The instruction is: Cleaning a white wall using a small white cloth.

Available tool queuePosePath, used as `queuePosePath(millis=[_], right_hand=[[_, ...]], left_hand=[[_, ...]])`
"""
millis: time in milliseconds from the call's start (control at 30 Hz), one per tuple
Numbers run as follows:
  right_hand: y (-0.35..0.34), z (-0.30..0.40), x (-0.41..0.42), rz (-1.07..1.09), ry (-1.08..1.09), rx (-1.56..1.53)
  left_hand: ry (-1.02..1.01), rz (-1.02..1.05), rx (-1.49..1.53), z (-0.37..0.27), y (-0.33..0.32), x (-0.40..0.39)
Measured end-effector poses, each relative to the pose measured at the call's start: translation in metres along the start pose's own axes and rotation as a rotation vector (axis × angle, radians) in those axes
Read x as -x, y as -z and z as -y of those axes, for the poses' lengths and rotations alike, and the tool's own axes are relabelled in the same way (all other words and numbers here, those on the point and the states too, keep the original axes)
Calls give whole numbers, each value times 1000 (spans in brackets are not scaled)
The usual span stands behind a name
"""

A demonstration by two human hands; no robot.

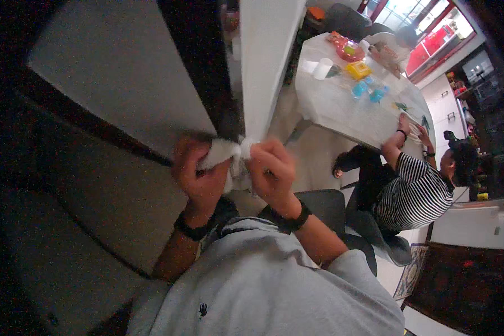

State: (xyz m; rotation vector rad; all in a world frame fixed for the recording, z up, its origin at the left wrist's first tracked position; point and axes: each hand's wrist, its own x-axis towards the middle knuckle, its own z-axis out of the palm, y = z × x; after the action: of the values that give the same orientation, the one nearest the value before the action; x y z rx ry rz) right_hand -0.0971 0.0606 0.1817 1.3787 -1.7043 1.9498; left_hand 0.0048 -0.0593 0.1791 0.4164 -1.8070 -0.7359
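A strip of white cloth [218, 156] is bunched between my two hands, beside a dark upright edge [231, 113] of a frame. My left hand [199, 168] grips the cloth's left part, its fingers curled around it. On the other side my right hand [273, 168] pinches the knotted-looking part of the cloth, slightly blurred. Loose folds hang down between the hands. Whether the cloth is tied to anything behind it, I cannot tell. Each wrist wears a black band.
To the right, a person in a striped shirt [416, 189] sits at a pale table [340, 113]. On it are a white cup [322, 68], a yellow container [358, 70] and blue items [360, 89]. A second person [388, 48] is at the far side. A grey chair [323, 206] stands close by.
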Motion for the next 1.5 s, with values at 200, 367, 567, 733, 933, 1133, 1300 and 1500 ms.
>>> queuePosePath(millis=[200, 367, 567, 733, 933, 1133, 1300, 1500], right_hand=[[1, -14, -9, 33, -45, -38], [1, -13, -20, -53, 33, -12], [8, -28, 8, 79, -132, 63], [0, -10, -6, -13, 0, 4], [7, -30, 28, 135, -227, 54], [8, -11, -17, 37, -90, -63], [-2, -49, 41, 38, -50, -7], [0, -74, 90, 69, -162, 50]], left_hand=[[120, -46, 68, 48, -17, 32], [-158, -26, -86, -8, -14, -9], [-115, 34, 0, 9, -14, 3], [-15, -9, -65, 3, -9, 6], [7, -11, -28, 47, -18, 45], [-42, 41, -122, 7, -7, 1], [226, 60, -11, 61, -15, 63], [143, 197, -62, 92, -25, 112]])
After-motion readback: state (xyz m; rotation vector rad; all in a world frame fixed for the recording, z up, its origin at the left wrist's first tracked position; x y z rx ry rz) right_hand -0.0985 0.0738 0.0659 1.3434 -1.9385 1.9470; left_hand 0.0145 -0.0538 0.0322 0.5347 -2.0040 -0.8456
